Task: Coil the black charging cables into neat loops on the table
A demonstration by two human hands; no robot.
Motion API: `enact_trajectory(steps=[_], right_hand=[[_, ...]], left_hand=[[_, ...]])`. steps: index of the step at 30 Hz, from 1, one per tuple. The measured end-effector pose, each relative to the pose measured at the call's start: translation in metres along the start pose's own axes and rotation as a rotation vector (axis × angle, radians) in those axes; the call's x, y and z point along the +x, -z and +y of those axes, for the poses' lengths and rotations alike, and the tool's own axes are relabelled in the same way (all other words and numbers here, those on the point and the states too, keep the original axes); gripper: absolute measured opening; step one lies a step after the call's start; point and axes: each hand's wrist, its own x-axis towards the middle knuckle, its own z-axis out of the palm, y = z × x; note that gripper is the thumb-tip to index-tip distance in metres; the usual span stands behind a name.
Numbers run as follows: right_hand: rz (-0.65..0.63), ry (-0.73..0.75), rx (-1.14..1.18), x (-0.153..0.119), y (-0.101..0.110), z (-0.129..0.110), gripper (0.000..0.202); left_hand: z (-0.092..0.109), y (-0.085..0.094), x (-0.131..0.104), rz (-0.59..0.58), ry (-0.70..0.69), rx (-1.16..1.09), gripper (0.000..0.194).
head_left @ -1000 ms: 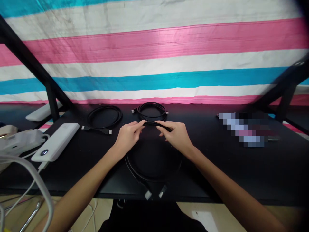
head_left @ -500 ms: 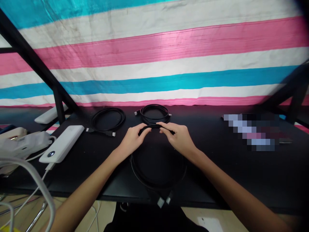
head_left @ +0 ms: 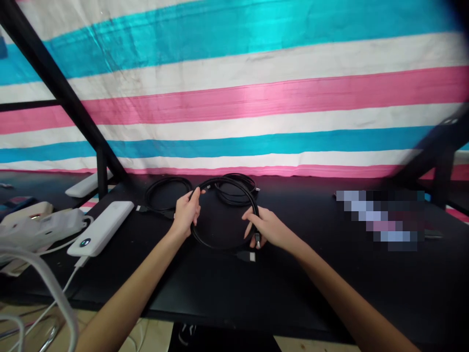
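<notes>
The tabletop [head_left: 293,293] is showing a smooth black finish with a dull sheen. The coiled cable [head_left: 210,244] is looking like smooth black plastic or rubber, catching thin highlights, its plug ends [head_left: 252,256] gleaming like metal. The power bank [head_left: 102,229] is presenting smooth white plastic. The striped sheet [head_left: 234,102] behind is appearing creased and glossy, shining brightly on its blue band.

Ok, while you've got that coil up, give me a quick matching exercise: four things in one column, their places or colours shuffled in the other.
Things
1. held cable coil
2. power bank
3. hanging sheet
4. leftmost cable coil

Places and colours
A. striped pink, blue and white
B. black, lying on the tabletop
C. between left hand and right hand
D. plain white casing

Pairs: 1-C, 2-D, 3-A, 4-B
</notes>
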Motion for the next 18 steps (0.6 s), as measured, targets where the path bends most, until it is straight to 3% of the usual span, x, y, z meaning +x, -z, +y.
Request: enact_trajectory(steps=[5, 11, 18], right_hand=[[0.009, -0.041, -0.033, 0.001, 0.007, 0.0, 0.022], [0.079, 0.083, 0.089, 0.004, 0.017, -0.005, 0.023], [0.25, 0.113, 0.293, 0.019, 0.022, 0.002, 0.029]], left_hand=[[-0.011, -0.005, 0.0, -0.085, 0.077, -0.082, 0.045], [-0.006, -0.006, -0.001, -0.313, 0.191, -0.159, 0.043], [-0.011, -0.017, -0.016, -0.518, 0.233, -0.031, 0.043]])
